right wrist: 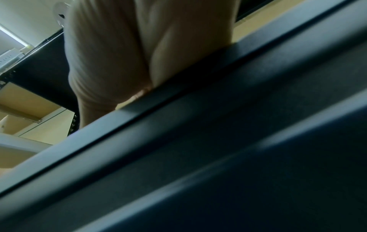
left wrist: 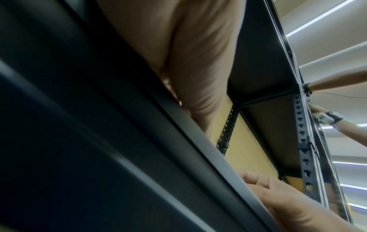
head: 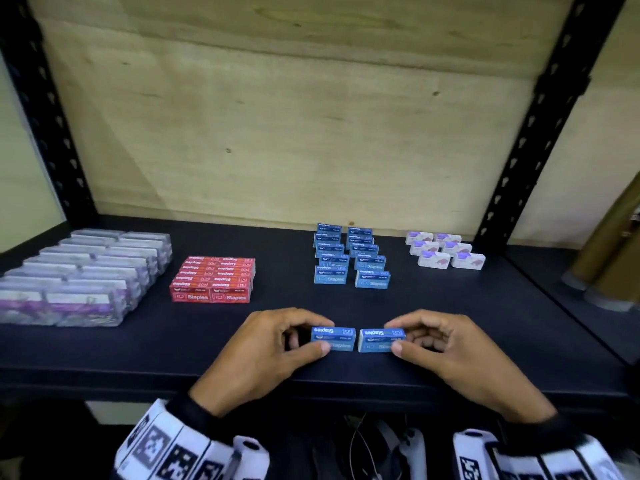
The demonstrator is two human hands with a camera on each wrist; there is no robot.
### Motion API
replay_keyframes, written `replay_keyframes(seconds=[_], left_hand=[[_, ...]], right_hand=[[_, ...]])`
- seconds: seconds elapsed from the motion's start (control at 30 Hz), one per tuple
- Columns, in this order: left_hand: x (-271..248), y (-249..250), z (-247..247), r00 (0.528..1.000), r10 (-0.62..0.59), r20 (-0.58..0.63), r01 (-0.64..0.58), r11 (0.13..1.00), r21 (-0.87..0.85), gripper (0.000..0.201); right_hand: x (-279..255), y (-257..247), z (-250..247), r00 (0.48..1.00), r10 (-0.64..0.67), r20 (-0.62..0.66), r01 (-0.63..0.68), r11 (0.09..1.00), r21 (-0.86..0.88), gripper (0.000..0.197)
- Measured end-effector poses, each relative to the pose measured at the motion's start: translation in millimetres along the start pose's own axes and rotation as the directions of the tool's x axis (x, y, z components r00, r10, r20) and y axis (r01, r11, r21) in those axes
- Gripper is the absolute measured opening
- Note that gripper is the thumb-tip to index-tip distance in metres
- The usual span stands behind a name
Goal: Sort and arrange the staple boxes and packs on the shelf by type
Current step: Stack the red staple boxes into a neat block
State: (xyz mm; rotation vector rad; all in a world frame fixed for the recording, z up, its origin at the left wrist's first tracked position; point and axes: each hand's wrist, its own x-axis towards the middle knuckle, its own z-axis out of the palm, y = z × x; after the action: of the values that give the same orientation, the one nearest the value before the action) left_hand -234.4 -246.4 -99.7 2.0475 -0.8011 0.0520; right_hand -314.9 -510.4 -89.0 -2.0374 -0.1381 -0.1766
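Two blue staple boxes sit side by side near the front of the dark shelf (head: 485,334). My left hand (head: 322,337) pinches the left blue box (head: 337,337) between thumb and fingers. My right hand (head: 398,336) pinches the right blue box (head: 377,339) the same way. Behind them stand two rows of blue staple boxes (head: 351,256). A red block of staple boxes (head: 214,280) lies to the left, clear packs (head: 83,275) at far left, white-purple boxes (head: 445,251) at back right. Both wrist views show only palm and the shelf edge (left wrist: 198,141).
Black perforated uprights (head: 530,123) frame the shelf, with a plywood back panel (head: 294,116) behind. Bare dark shelf surface lies between the red block and the blue rows. In the left wrist view another person's arm (left wrist: 337,120) with a wrist device reaches near the upright.
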Motion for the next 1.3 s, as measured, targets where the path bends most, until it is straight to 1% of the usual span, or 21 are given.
replay_keyframes(seconds=[0.3, 0.67, 0.8, 0.93, 1.0, 1.07, 1.2, 1.23, 1.3], left_hand=[[1.4, -2.4, -0.3, 0.999, -0.033, -0.002, 0.033, 0.999, -0.032, 0.023], [4.7, -1.9, 1.7, 0.998, -0.068, 0.01, 0.068, 0.997, -0.02, 0.021], [4.5, 0.2, 1.3, 0.997, -0.071, 0.022, 0.071, 0.997, -0.006, 0.027], [4.0, 5.3, -2.0, 0.998, -0.055, 0.043, 0.056, 0.998, -0.028, 0.035], [6.2, 6.7, -7.4, 0.997, -0.054, 0.046, 0.056, 0.997, -0.043, 0.035], [11.0, 11.1, -17.7, 0.998, -0.039, 0.055, 0.038, 0.999, 0.018, 0.033], [35.4, 29.7, -48.4, 0.994, -0.016, 0.107, -0.009, 0.975, 0.22, 0.028], [45.2, 34.1, -55.5, 0.991, -0.01, 0.132, -0.028, 0.958, 0.285, 0.028], [64.6, 42.6, -66.3, 0.978, 0.014, 0.21, -0.103, 0.903, 0.418, 0.032]], right_hand=[[2.0, 4.1, 3.3, 1.0, -0.01, -0.012, 0.011, 1.0, 0.018, 0.019], [3.0, 4.1, 4.4, 1.0, -0.013, -0.02, 0.013, 1.0, 0.002, 0.019], [2.8, 3.0, 4.7, 1.0, -0.001, -0.022, 0.001, 1.0, -0.004, 0.02], [2.6, -1.3, 0.8, 0.998, 0.047, -0.042, -0.044, 0.997, 0.068, 0.029], [4.1, -7.1, -4.1, 0.997, 0.067, -0.025, -0.066, 0.998, 0.023, 0.031], [6.0, -16.7, -11.8, 0.998, 0.07, -0.001, -0.07, 0.996, -0.054, 0.032], [16.6, -48.8, -35.9, 0.991, 0.1, 0.085, -0.08, 0.973, -0.217, 0.039], [23.3, -56.4, -41.9, 0.988, 0.111, 0.104, -0.081, 0.961, -0.264, 0.037], [40.4, -68.5, -50.9, 0.984, 0.131, 0.124, -0.076, 0.925, -0.373, 0.026]])
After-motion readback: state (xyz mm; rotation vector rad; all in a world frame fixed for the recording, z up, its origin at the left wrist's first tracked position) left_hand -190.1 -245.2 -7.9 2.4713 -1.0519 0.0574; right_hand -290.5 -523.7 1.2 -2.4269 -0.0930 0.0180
